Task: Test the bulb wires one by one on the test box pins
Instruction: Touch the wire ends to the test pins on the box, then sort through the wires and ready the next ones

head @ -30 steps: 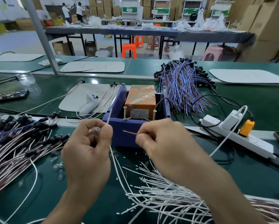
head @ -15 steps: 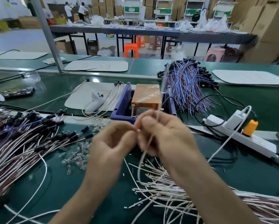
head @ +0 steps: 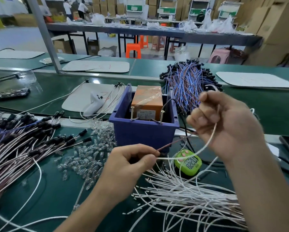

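The test box [head: 145, 131] is a blue plastic bin with an orange block inside and two upright screw pins [head: 132, 113] at its front edge. My left hand [head: 128, 166] pinches the ends of a white wire [head: 205, 144] and a reddish wire [head: 172, 144] just in front of the box. My right hand [head: 227, 124] is raised to the right of the box and grips the same two wires higher up, so they stretch between the hands. Neither wire touches a pin. No bulb shows in either hand.
Loose clear bulbs [head: 90, 156] lie left of the box. Bundles of wired bulbs [head: 20, 148] fill the left, white wires [head: 190, 195] the front right, blue wires [head: 187, 84] behind. A green timer [head: 188, 163] sits under the stretched wires.
My hands were together in front of the box; now they have drawn apart, the right hand up and right, the left hand down, with the wires stretched between them. The timer is uncovered.
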A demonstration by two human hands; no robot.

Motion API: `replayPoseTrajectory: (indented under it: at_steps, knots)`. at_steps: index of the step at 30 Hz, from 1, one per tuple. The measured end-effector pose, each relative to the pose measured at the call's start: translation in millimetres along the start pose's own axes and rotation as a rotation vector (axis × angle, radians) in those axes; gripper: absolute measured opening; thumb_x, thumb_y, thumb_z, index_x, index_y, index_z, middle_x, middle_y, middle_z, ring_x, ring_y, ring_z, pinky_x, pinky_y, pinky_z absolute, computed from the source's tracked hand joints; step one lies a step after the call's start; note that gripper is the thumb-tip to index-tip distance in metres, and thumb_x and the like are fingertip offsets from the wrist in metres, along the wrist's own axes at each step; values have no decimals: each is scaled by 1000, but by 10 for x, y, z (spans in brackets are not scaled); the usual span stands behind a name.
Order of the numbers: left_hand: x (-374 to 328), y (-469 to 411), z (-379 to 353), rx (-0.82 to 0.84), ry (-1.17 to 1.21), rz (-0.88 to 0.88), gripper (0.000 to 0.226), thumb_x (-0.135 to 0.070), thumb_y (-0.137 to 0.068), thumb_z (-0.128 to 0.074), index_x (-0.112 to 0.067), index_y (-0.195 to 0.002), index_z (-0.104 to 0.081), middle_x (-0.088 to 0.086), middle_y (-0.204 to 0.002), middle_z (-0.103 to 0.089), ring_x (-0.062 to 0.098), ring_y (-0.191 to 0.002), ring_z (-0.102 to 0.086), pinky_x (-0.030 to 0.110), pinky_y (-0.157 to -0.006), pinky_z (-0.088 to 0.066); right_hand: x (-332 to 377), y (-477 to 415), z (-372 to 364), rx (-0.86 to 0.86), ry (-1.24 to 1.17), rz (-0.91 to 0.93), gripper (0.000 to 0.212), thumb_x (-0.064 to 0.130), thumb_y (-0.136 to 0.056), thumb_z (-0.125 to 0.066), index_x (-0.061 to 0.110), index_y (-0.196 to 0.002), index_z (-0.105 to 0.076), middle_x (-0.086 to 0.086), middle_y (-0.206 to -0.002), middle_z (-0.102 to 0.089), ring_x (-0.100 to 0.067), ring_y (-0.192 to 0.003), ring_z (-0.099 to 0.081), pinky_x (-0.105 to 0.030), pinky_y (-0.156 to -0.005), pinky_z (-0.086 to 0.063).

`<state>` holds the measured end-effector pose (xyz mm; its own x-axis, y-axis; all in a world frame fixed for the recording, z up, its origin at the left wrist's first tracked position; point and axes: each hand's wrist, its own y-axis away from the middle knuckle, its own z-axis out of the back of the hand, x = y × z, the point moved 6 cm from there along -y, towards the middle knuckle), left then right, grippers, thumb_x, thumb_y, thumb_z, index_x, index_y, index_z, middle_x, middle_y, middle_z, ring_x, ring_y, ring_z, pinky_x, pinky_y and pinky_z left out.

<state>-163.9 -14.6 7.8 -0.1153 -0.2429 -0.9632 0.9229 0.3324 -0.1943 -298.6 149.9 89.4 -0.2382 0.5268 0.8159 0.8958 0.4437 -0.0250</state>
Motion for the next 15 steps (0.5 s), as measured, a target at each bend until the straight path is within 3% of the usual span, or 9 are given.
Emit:
replayPoseTrajectory:
  at_steps: [3, 5, 8, 10, 12, 13, 15]
  knots:
    - [21, -11, 130, -75, -43, 25, 13, -30, -78, -84, -41, -83, -82, -5, -72, -76, 9, -67, -69, 22, -63, -55, 305, -52, 337, -233, 446, 163, 23, 12, -88, -66, 10, -66, -72, -4, -50, -47, -18, -40, -45, -26, -45, -44]
    - [13, 9, 105, -36, -162, 23, 20, -27, -81, -85, -46, -83, -81, -11, -73, -77, 8, -64, -68, 23, -58, -53, 486, -39, 425, -366, 812, 258, 11, 20, -85, -69, 11, -82, -75, 2, -51, -60, -16, -44, -55, -27, -50, -48]
    - [13, 60, -18, 53, -298, 6, 21, -26, -82, -84, -47, -84, -81, -20, -73, -75, -1, -63, -66, 12, -56, -47, 687, 102, 478, -710, 1205, 451, 48, 34, -78, -67, 29, -126, -65, 12, -91, -74, -14, -81, -70, -35, -83, -54]
    - [2, 91, -84, 92, -352, -21, 18, -28, -82, -82, -46, -86, -81, -26, -76, -74, -2, -70, -70, 10, -61, -50, 792, 274, 341, -849, 1284, 675, 58, 32, -80, -63, 32, -137, -51, 9, -120, -67, -24, -106, -64, -39, -95, -50]
    - [-11, 109, -117, 109, -371, -45, 15, -27, -83, -80, -42, -86, -81, -27, -75, -73, -2, -70, -70, 10, -60, -49, 839, 368, 142, -766, 1338, 825, 40, 30, -82, -60, 30, -121, -63, 7, -109, -68, -20, -97, -64, -34, -87, -52]
    - [-23, 107, -118, 113, -364, -51, 14, -27, -83, -79, -40, -85, -81, -24, -73, -73, -1, -65, -68, 9, -57, -46, 824, 361, 31, -611, 1366, 837, 24, 28, -83, -61, 30, -105, -71, 10, -91, -71, -11, -81, -65, -26, -75, -52]
    - [-39, 95, -109, 135, -293, -41, 16, -26, -78, -72, -36, -84, -82, -18, -67, -72, 0, -53, -60, 11, -50, -40, 607, 333, -216, -165, 1407, 635, 12, 27, -86, -69, 34, -81, -78, 16, -66, -71, -2, -56, -60, -12, -54, -45]
